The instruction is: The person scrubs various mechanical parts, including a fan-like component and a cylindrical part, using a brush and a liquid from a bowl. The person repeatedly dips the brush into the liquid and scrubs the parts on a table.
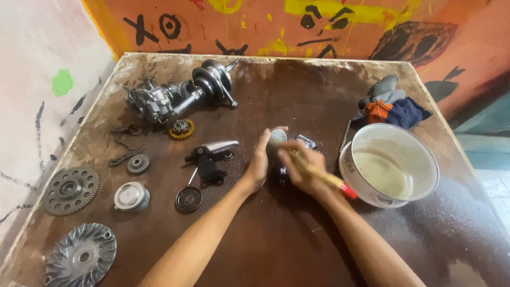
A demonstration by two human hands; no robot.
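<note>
My left hand (259, 162) grips a small round grey metal part (276, 139) at the middle of the dark wooden table (276, 239). My right hand (303, 169) holds a brush with a wooden handle and red end (324, 178), its tip against the part. Both hands meet just left of a white enamel bowl (396, 196) that holds pale liquid. A small shiny metal piece (307, 141) lies just behind my right hand.
Engine parts lie on the left: a crankshaft assembly (175, 95), a chain (123, 143), a brass gear (181, 128), a sprocket (70, 190), a finned pulley face (81, 258), a piston-like cup (131, 196), a lever (212, 151). Rags (393, 103) sit behind the bowl. Painted walls border the table.
</note>
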